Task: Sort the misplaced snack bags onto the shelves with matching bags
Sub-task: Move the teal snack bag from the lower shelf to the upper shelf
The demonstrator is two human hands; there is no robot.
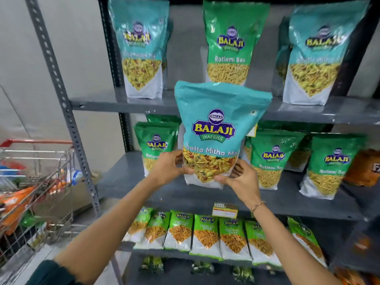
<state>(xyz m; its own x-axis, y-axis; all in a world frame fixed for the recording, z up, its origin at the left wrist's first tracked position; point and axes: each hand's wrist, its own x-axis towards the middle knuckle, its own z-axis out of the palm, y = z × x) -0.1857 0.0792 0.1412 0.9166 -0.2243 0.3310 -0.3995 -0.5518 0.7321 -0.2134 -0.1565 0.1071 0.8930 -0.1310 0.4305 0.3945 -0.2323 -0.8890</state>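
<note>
I hold a teal Khatta Mitha Mix bag (218, 120) upright in front of the middle shelf (127, 182). My left hand (169, 167) grips its lower left side and my right hand (239, 178) grips its lower right corner. On the top shelf (107, 103) stand a teal mix bag (141, 48) at left, a green Ratlami Sev bag (230, 42) in the middle and another teal mix bag (316, 56) at right. Green Ratlami Sev bags (156, 147) (271, 159) (329, 165) line the middle shelf behind and beside the held bag.
A row of several smaller light-green bags (203, 233) fills the lower shelf. An orange bag (366, 167) sits at the middle shelf's right end. A wire shopping trolley (37, 182) with assorted bags stands left of the grey rack upright (61, 99).
</note>
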